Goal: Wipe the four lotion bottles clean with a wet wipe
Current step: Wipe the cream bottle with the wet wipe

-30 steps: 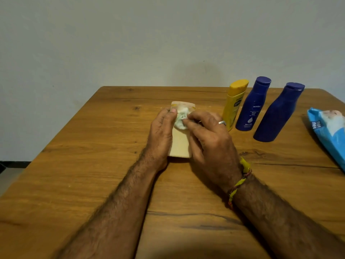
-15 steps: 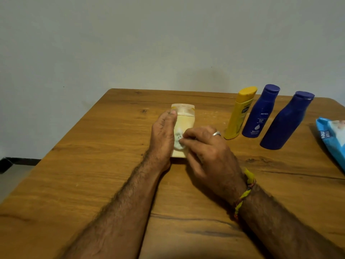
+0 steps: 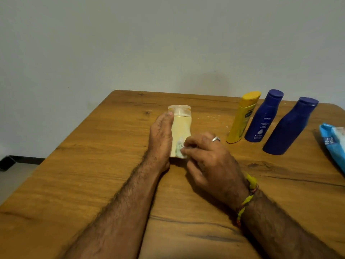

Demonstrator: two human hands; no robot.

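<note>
Head view: a cream plastic lotion bottle stands at table centre. The left hand, fingers straight, braces its 9 o'clock side; the right hand pinches a crumpled white wet wipe against its base. Likely light, rigid and slippery when wet; best steadied at the waist.

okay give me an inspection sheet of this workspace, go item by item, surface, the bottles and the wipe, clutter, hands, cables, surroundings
Surface: wooden table, dark knots and grain cracks, pale specks near the bottles.
Job's things: cream bottle upright at centre; yellow bottle, labelled blue bottle and plain blue bottle upright in a row to the right; wet wipe bunched against the cream bottle's lower front.
Clutter: blue wipes pack at the right edge.
Hands: left hand flat against the cream bottle's side; right hand pinches the wipe.
Cables: nothing seen.
Surroundings: plain wall; floor at left.
</note>
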